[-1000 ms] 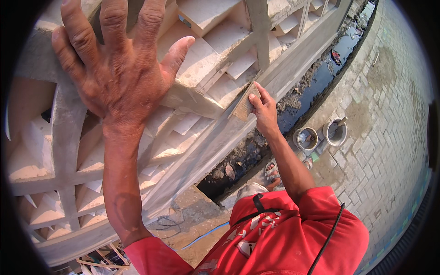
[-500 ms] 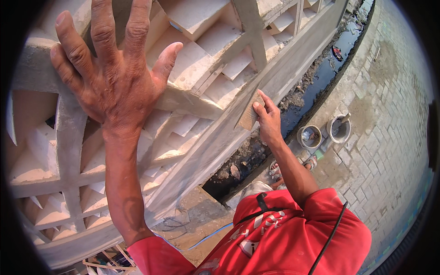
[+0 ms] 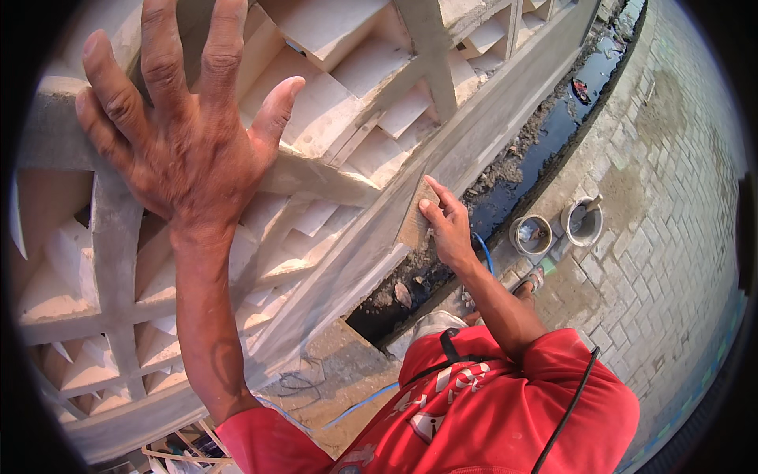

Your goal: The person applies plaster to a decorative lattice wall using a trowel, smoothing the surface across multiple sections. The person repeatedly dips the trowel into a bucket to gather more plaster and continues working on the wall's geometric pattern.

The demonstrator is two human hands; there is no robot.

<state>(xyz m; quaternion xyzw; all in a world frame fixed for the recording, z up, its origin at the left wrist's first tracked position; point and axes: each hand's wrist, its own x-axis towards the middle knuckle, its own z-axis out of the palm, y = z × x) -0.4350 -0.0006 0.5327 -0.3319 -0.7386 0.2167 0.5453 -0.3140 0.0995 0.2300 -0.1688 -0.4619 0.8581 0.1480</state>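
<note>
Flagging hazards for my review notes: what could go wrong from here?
The flat block in the right hand might slip into the drain below. A sandaled foot beside that drain could slide over its edge. The left hand, spread over the lattice wall, might scrape on its edges.

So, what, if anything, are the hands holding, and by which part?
The right hand grips a flat brown block by its right edge; the left hand, spread open, holds nothing.
</note>
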